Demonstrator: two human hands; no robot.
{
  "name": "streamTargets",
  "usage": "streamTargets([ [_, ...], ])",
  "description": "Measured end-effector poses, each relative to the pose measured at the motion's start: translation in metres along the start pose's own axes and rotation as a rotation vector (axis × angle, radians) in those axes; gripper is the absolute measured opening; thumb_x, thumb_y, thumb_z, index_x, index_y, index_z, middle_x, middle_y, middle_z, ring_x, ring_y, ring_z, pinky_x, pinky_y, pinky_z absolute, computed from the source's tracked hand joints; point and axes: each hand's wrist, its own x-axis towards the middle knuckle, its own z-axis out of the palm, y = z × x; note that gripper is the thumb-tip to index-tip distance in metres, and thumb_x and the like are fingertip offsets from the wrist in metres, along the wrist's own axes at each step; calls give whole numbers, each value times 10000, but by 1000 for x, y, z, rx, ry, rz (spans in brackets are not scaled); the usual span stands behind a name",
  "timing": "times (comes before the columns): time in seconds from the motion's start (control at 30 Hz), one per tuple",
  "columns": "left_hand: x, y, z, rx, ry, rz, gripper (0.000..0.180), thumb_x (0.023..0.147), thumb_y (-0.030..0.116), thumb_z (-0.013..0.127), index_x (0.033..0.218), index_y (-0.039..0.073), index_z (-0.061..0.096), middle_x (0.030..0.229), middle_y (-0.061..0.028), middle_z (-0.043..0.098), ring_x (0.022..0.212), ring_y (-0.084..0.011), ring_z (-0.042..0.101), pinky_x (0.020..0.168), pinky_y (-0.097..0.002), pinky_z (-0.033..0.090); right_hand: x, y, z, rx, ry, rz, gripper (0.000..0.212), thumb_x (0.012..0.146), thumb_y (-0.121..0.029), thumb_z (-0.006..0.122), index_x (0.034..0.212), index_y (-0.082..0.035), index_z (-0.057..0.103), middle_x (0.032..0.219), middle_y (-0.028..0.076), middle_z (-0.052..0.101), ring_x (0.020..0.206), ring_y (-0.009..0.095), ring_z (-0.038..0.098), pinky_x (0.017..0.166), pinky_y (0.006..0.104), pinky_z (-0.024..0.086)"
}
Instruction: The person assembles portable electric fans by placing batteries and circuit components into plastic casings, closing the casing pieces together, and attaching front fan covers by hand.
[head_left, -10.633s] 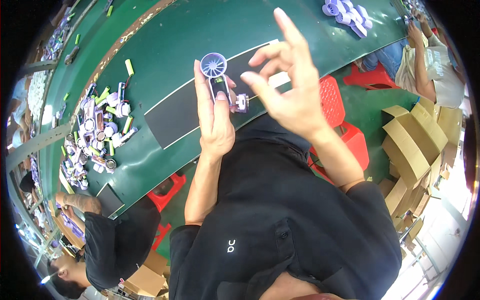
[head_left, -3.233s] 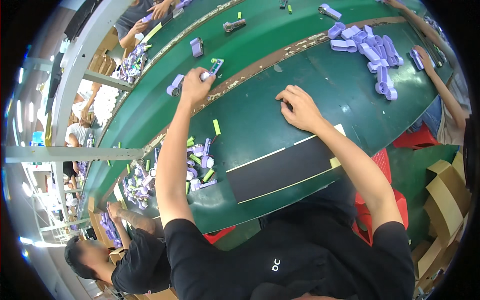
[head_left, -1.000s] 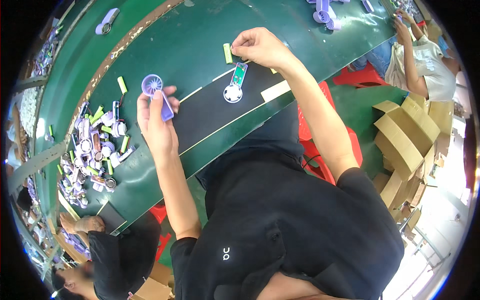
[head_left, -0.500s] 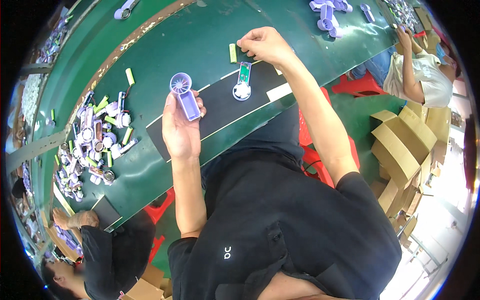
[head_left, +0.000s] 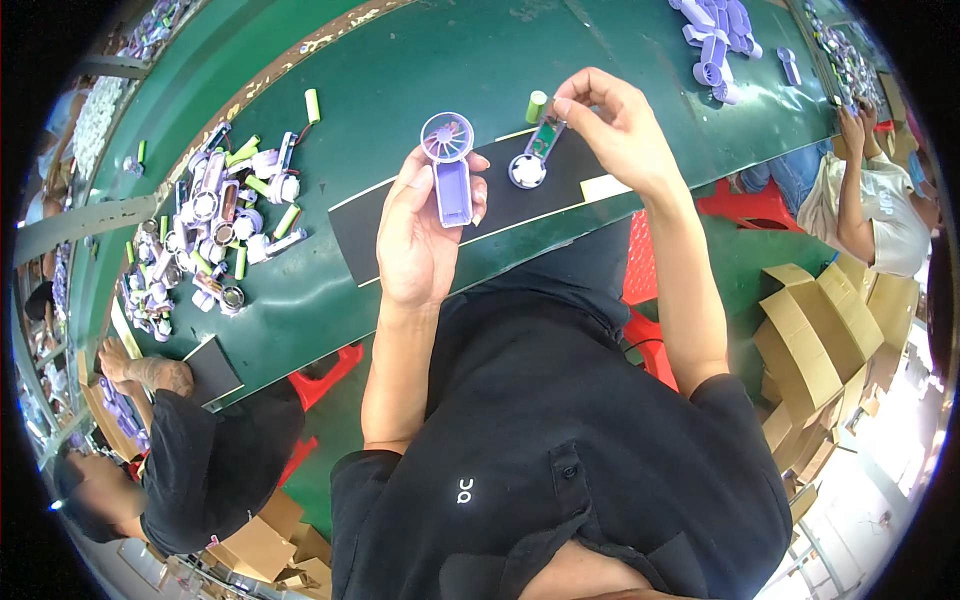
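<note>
My left hand [head_left: 420, 245] is wrapped round an empty purple plastic fan housing half [head_left: 454, 190], its round spoked grille on top and its hollow handle facing up. My right hand [head_left: 620, 130] is closed in a pinch at the upper end of a second housing half [head_left: 541, 146], which holds a green circuit board and a round white fan part [head_left: 527, 171]. That half lies tilted over a black mat [head_left: 390, 220]. A green battery cell [head_left: 536, 105] stands close beside its upper end, near my right fingertips. Any thin wire between them is too small to make out.
To the left lies a heap of fan assemblies [head_left: 215, 215] with green batteries. One loose battery [head_left: 312, 105] sits above it. More purple housings [head_left: 715, 45] lie at the far right. A co-worker's hand [head_left: 118, 362] is at the lower left; another person [head_left: 865, 220] sits at right.
The view has shifted. My right hand has come down to the upper end of the board-filled housing half, which is now more tilted. My left hand still holds the empty half, nearer to it.
</note>
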Motion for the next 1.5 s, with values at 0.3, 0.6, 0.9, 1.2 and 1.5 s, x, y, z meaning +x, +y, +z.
streamTargets([
  [0.3,3,-13,15,116,44,10,404,1071,233,499,1395,-4,452,1265,-234,644,1006,-256,654,837,-366,531,-67,-46,-2,248,-47,-89,78,995,-69,651,1019,4,642,922,36,684,847,100,658,771,257,532],
  [0.6,-6,-26,47,111,-25,72,455,1099,258,485,1472,16,391,1336,-201,580,1136,-253,642,970,-398,539,-85,-76,11,337,-88,30,75,954,-69,692,960,5,679,884,40,713,762,70,667,657,225,525],
  [0.9,-18,-28,57,123,-1,69,566,1091,223,496,1569,2,290,1418,-154,521,1275,-223,551,1086,-387,456,-81,-75,17,179,52,33,168,922,-123,740,956,38,708,813,77,725,734,106,701,674,258,563],
  [1.2,-17,-29,54,361,-107,160,681,1080,125,512,1636,-1,139,1476,-160,479,1371,-240,485,1177,-396,367,-82,-79,16,94,97,-35,140,911,-112,747,924,22,712,788,61,727,693,87,685,641,235,544],
  [1.5,-21,-36,55,723,-103,314,665,1103,72,385,1647,-5,11,1424,-221,542,1287,-280,561,1116,-385,413,-86,-81,20,43,134,-107,110,902,-66,744,889,33,698,746,55,725,657,75,685,602,217,545],
])
